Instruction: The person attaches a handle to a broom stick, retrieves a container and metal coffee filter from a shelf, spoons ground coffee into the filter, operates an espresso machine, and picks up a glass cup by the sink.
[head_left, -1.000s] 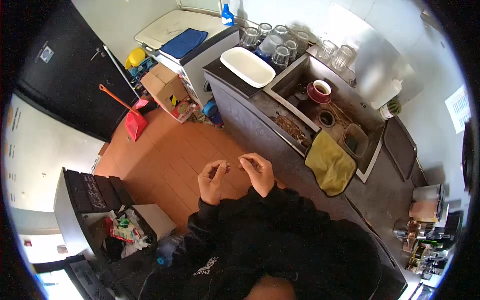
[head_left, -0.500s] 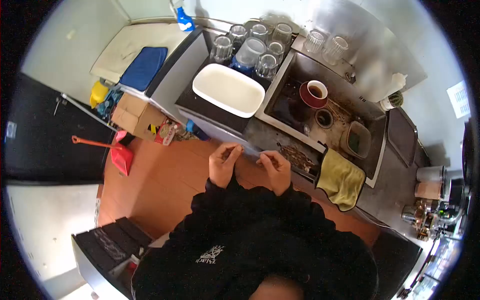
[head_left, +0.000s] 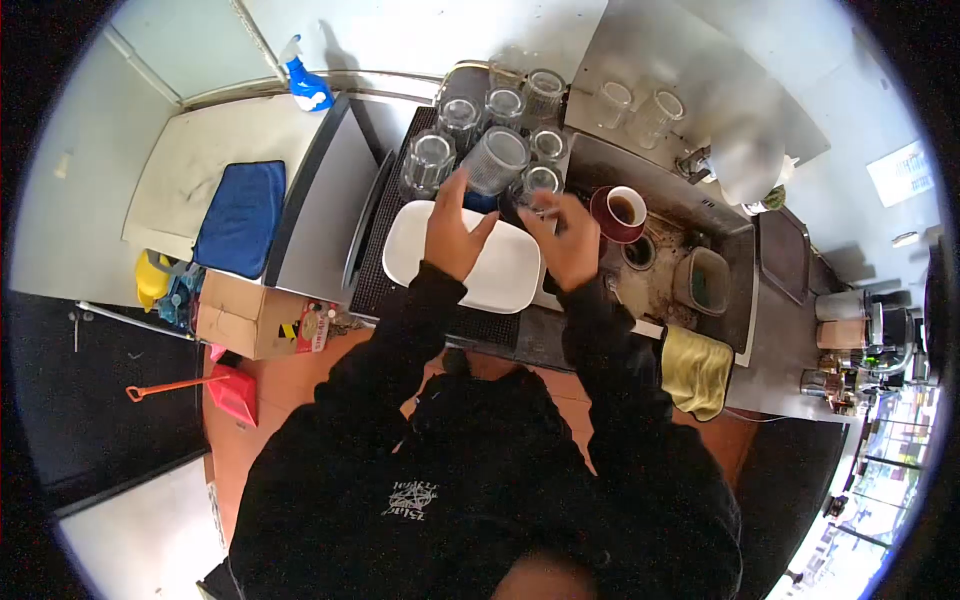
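My left hand is over the white rectangular dish, thumb and fingers apart and nothing between them. Its fingertips come close to a large clear ribbed container; whether they touch I cannot tell. Above the dish's right end, my right hand has its thumb and fingers spread, slightly blurred, and holds nothing that I can see. Just beyond its fingers stands a clear glass. Several more glasses stand upside down around the ribbed container, among them one glass at the left, on the black mat.
To the right is a metal sink holding a cup with dark liquid on a dark red saucer and a plastic tub. A yellow cloth hangs over its front edge. A blue spray bottle and blue folded cloth are at the left.
Both hands have risen from in front of the counter to above the dish, and their pinched fingers have spread apart. The view has shifted as well.
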